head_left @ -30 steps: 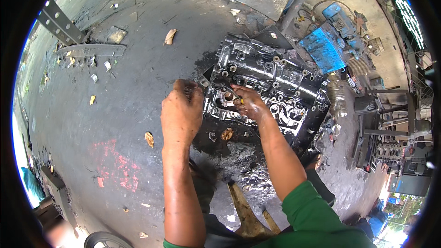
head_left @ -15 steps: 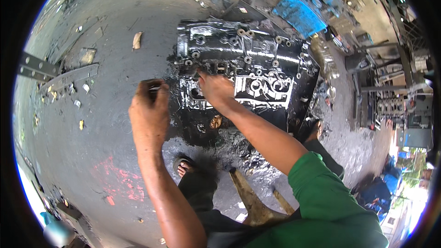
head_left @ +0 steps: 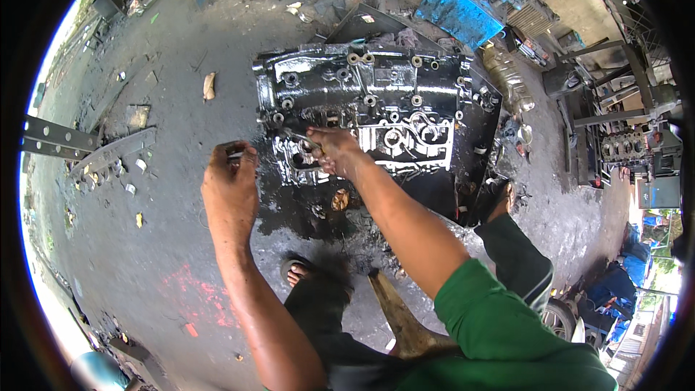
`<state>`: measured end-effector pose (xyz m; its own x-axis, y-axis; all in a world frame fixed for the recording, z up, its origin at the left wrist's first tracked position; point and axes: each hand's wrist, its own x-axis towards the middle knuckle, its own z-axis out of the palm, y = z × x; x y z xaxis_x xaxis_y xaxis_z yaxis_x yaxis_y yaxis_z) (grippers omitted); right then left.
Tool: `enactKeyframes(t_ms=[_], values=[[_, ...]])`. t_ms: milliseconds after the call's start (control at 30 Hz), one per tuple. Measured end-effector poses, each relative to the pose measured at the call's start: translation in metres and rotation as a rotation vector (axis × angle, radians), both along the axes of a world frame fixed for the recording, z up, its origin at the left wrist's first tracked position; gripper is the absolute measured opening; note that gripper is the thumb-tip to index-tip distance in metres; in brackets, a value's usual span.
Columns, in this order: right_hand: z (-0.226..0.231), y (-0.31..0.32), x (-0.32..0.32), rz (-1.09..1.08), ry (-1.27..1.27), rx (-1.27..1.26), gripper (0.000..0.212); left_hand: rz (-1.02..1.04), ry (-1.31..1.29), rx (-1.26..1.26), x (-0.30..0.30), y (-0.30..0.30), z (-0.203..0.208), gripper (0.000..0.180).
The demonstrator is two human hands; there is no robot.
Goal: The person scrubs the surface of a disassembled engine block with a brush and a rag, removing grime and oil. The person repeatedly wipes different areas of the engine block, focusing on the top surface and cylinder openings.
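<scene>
Oil coats the engine block [head_left: 376, 112] and the floor [head_left: 166, 246] around it, so the likeliest slip is the thin metal tool [head_left: 297, 136] skidding out of the right hand [head_left: 334, 153], which is clamped around it over the block's near edge. The left hand [head_left: 230, 182] is curled tight around a small metal part [head_left: 236, 153], held above the bare floor; a loose grip could drop it into the grime. The block lies at twelve o'clock from the right hand, touching it, and at two o'clock from the left hand, just beside it.
</scene>
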<state>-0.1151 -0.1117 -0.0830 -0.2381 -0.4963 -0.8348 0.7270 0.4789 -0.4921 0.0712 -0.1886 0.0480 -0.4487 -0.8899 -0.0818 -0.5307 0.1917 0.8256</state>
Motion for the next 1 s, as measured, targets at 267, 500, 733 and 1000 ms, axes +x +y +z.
enactKeyframes(t_ms=[267,500,733,1000], values=[[-0.017,-0.011,0.038,-0.113,0.671,0.299,0.027,0.051,0.008,0.039,0.015,-0.007,0.003,0.025],[0.023,-0.007,-0.005,0.019,0.197,0.044,0.009,0.037,0.087,0.033,0.008,-0.005,0.010,0.030],[0.010,-0.011,0.001,-0.055,0.286,0.180,0.012,0.058,0.075,0.026,0.018,-0.005,0.010,0.024],[0.015,-0.027,0.041,0.636,1.205,0.327,0.039,0.081,0.061,-0.004,0.022,-0.007,0.014,0.024]])
